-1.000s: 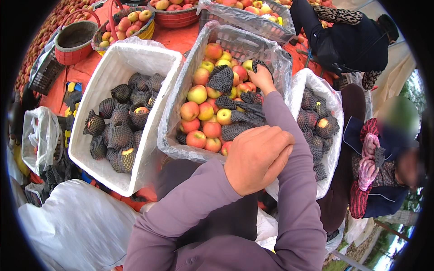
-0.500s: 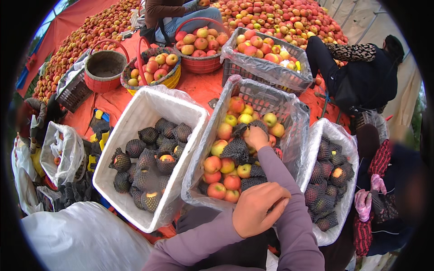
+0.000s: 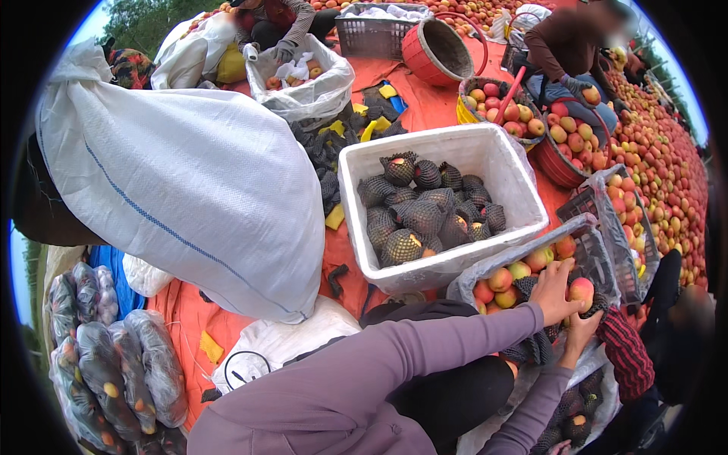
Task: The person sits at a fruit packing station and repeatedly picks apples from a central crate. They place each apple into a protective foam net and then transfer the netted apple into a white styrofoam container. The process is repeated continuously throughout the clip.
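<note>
Over the grey plastic-lined crate [image 3: 493,263], my two hands come together at one red-and-yellow apple [image 3: 582,293]. My left hand [image 3: 554,293] curls its fingers against the apple's left side. From below, my right hand [image 3: 582,334] grips a black foam net [image 3: 599,305] around the apple's lower right side. Loose apples [image 3: 519,271] lie in the crate, with more black foam nets [image 3: 537,347] under my left wrist. Just left of this crate, a white foam box [image 3: 364,262] holds several netted apples [image 3: 421,216].
A big white woven sack [image 3: 189,182] bulges at the left, near plastic-bagged apples [image 3: 110,368]. Baskets [image 3: 438,53] stand farther back, beside a heap of apples [image 3: 667,174]. Co-workers sit at the back [image 3: 292,19] and far right [image 3: 565,45]. A red-and-black sleeve [image 3: 626,349] reaches in close to my right hand.
The view has swung left, bringing the sack into sight. My right hand has left the crate's contents. Both hands have met at an apple with a net; my left hand was apart before.
</note>
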The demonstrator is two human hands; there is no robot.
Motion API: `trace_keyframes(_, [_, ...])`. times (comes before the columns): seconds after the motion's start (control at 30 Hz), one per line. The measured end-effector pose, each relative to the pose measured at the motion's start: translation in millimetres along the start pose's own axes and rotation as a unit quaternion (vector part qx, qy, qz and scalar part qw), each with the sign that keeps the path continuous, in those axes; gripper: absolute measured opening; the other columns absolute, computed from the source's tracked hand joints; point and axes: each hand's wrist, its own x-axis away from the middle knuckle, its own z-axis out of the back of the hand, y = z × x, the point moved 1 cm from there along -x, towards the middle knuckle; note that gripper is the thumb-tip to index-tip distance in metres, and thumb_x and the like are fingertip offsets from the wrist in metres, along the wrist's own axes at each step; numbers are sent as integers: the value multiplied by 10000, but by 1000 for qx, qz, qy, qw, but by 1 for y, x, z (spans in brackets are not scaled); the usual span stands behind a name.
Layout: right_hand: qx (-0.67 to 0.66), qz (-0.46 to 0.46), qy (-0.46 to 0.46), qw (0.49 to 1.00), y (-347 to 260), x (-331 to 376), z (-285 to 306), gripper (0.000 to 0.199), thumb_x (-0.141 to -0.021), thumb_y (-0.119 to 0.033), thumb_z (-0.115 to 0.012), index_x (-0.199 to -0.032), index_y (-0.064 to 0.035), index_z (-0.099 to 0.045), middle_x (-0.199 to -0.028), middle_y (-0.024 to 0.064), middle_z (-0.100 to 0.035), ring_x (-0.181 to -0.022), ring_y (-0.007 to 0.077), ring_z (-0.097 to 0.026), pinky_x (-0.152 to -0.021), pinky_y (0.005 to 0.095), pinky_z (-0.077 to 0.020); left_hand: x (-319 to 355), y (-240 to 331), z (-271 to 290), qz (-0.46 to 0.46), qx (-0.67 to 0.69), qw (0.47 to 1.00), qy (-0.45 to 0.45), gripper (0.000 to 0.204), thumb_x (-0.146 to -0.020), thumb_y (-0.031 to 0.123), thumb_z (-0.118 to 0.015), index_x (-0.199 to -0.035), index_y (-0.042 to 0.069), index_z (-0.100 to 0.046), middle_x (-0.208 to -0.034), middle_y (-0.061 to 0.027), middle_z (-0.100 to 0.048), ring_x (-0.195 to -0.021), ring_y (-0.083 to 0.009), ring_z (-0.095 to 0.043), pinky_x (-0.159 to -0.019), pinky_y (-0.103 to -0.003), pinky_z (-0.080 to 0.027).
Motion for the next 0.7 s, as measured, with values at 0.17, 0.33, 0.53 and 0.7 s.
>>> trace_keyframes(0.17, [169, 178, -2, 969, -99, 47, 33, 587, -713, -198, -752, -1170, 46, -477, -1080, 210, -559, -980, 344, -560, -867, 382, -424, 4, 11, -9, 156, 405, 870, -234, 508, -791, 326, -672, -1161, 81, -424, -1060, -100, -503, -1029, -154, -465, -884, -322, -400])
trace_keyframes(0.33, [-75, 78, 12, 994, -127, 65, 48, 701, -694, -119, -772, -1265, 30, -394, -1158, 133, -512, -1038, 253, -539, -903, 377, -421, 4, 21, 17, 161, 486, 788, -342, 392, -900, 437, -477, -1127, 117, -483, -1031, -65, -518, -975, -146, -480, -815, -280, -410])
trace_keyframes(0.53, [-621, -98, -93, 772, -78, 108, 62, 883, -654, -294, -783, -1342, -8, -310, -1285, 159, -436, -1149, 318, -481, -1005, 479, -367, 40, 20, 71, 323, 609, 568, -450, 352, -893, 341, -477, -1149, 105, -525, -1035, -53, -598, -874, -203, -585, -779, -515, -441])
trace_keyframes(0.7, [-658, -63, -220, 718, -94, 123, 61, 881, -627, -353, -749, -1324, -3, -340, -1318, 175, -409, -1166, 329, -468, -990, 472, -378, 53, 20, 91, 286, 611, 533, -510, 343, -788, 159, -608, -1113, 71, -543, -974, -40, -619, -857, -173, -596, -784, -382, -479])
